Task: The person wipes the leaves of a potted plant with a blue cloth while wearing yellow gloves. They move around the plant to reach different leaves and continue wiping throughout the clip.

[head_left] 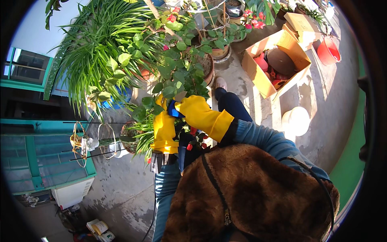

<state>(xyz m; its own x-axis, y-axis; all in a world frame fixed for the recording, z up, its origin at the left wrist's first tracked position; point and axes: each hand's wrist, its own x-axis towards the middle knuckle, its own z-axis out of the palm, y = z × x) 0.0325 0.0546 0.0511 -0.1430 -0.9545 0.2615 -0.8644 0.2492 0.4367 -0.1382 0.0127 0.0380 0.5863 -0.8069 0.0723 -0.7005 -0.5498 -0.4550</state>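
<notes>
Both my hands wear yellow rubber gloves and are close together in the leaves of a potted plant (171, 72) with broad green leaves. My right hand (197, 112) reaches in from the right, its fingers closed on a small blue object (174, 109) whose kind I cannot make out. Just left of it, my left hand (164, 125) points up into the foliage beside the blue object. Leaves cover its fingertips, so its grip is hidden. Red flowers (190, 147) and more leaves show below the gloves, near my lap.
A dense spider plant (105, 48) spreads at the upper left. To the right stand an open cardboard box (258, 76) holding round pots and red things, a red bucket (328, 52) and a white round container (296, 121). Wire hoops (107, 141) stick out at the left.
</notes>
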